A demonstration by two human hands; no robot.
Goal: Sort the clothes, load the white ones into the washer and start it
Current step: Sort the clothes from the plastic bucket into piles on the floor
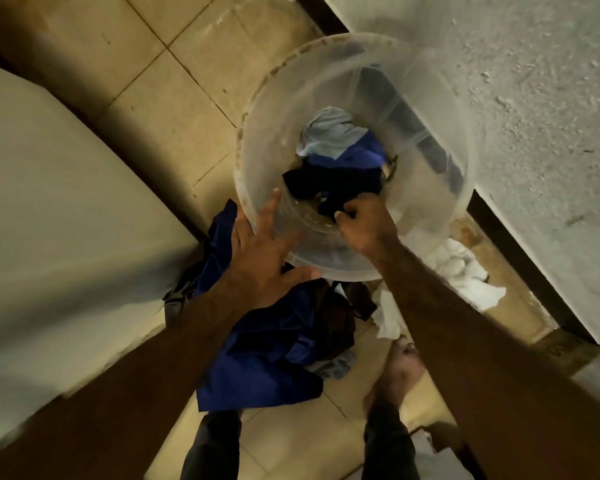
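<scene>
Pinching a fold of a black garment [329, 183] inside a clear plastic bucket [267, 98], right hand [364, 221] curled tight, knuckles up, reaching down over the near rim. Spread wide and straight on the left hand [257, 258], fingers [269, 211] lying against the outside of the bucket's near wall, thumb stretched along the lower rim. Lying under and behind the black garment, a blue cloth [357, 155], then a pale grey cloth [329, 131] farthest back, all three at the bottom of the bucket. Heaped on the tiled floor [174, 95] just below the left hand, a pile of dark blue clothes [267, 358], with a brownish dark piece among them. Bunched just beside the bucket under the right forearm, white clothes [465, 275] on the floor, apart from the dark pile. Standing at the left edge, a pale flat-topped appliance [59, 202], possibly the washer, though cannot tell for sure. Rising on the right, a rough plastered wall [541, 98]. Showing at the bottom, a bare foot [395, 372] and dark trouser legs on the tiles.
</scene>
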